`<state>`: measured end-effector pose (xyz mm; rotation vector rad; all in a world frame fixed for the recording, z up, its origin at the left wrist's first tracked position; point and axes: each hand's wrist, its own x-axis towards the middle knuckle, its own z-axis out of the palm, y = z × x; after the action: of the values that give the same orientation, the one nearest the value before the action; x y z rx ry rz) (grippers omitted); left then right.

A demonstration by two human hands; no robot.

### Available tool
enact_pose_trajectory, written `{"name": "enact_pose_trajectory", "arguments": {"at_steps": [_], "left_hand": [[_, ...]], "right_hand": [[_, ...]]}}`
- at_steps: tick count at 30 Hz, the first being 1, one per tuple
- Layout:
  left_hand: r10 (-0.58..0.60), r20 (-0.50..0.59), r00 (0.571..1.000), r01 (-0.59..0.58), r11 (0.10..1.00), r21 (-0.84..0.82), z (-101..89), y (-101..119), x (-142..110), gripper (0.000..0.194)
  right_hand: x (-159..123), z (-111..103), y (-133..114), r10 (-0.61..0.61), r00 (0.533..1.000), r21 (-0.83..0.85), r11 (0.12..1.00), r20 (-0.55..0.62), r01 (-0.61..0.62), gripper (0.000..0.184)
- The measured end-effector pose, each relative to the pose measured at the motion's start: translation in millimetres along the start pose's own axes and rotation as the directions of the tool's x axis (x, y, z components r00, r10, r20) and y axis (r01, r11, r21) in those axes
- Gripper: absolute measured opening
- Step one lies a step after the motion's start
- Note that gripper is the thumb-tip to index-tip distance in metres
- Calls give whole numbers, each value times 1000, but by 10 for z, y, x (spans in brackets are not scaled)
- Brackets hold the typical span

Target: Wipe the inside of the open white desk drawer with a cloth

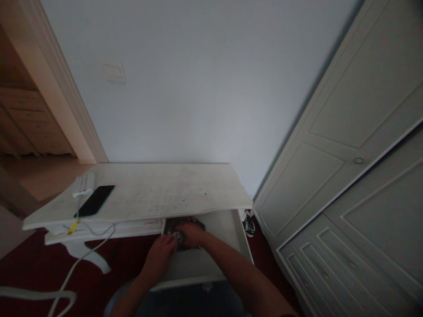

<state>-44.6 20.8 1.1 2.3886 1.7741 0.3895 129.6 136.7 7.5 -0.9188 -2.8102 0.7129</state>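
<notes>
A white drawer (211, 264) is pulled out from under a white table (158, 189). Inside its left part lies a dark grey cloth (190, 244) with a light pattern, bunched up. My right hand (190, 233) reaches into the drawer, its fingers curled into the cloth and partly hidden by it. Over the drawer's left side, my left hand (163, 248) has its fingers bent and closed at the cloth's near left edge, close to the right hand. The room is dim, so finger detail is faint.
On the table's left lie a black phone (95, 201) and a white charger block (84, 184) with a white cable (79, 259) hanging down. Sneakers (249, 225) stand on the red floor right of the drawer. A white wardrobe (310, 167) rises at the right.
</notes>
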Motion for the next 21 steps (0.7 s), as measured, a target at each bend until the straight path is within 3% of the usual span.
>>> {"name": "enact_pose_trajectory", "arguments": {"at_steps": [3, 6, 8, 10, 12, 15, 18, 21], "left_hand": [[2, 31, 1000, -1, 1000, -7, 48, -48, -12, 44], [-13, 11, 1000, 13, 1000, -6, 133, -108, -24, 52], [-31, -4, 1000, 31, 1000, 3, 187, -143, -33, 55], [-29, 1, 1000, 29, 999, 17, 216, -164, -45, 56], [-15, 27, 1000, 14, 999, 31, 208, -165, -54, 59], [-24, 64, 998, 21, 999, 47, 149, -130, -57, 62], [-52, 61, 997, 49, 998, 39, 91, -80, -47, 55], [-56, 43, 997, 55, 998, 26, 62, -45, -44, 48]], "right_hand": [[29, -36, -46, -88, 977, -5, 996, 194, 91, 45], [86, -27, -179, -86, 941, 19, 996, 327, 84, 42], [102, 17, -292, 1, 968, -33, 999, 252, 7, 45], [89, 71, -380, 97, 991, -108, 990, 89, -87, 48], [48, 113, -409, 114, 993, -139, 984, 4, -113, 46], [-55, 151, -333, 46, 993, -118, 993, 109, -33, 42], [-226, 174, -176, -85, 957, -34, 995, 276, 98, 48], [-472, 119, 5, -117, 929, 107, 991, 351, 85, 42]]}}
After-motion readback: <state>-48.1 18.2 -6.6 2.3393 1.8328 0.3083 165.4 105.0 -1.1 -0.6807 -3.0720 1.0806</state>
